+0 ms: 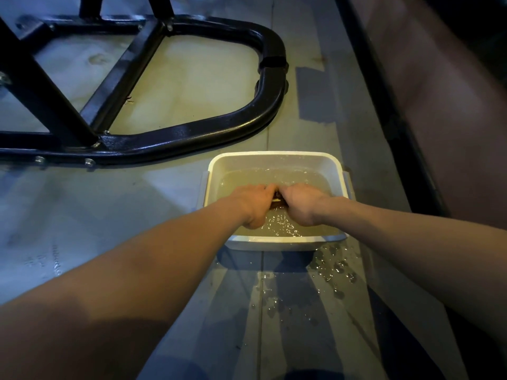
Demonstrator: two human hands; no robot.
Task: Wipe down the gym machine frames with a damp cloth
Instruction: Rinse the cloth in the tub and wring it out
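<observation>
**Murky Water Rinse: Cloth Held Over Tub**

Murky water filled the white plastic tub (277, 160) on the floor. The left hand (253, 205) and right hand (300, 205) each had a curled grip on a dark cloth (277, 200), bunched between them above the water. Its long axis ran left to right. The black machine frame (192, 130) lay ahead-left, nearer the left hand, with open floor between. Spilled water (333, 267) lay by the tub's near rim.

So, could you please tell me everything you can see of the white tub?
The tub is a white, rectangular basin with rounded corners, plastic by its look, upright on the grey floor beside the black frame. It holds murky, rippling water. Both hands reach in, gripping a dark cloth. Splashes lie by its near edge.
</observation>
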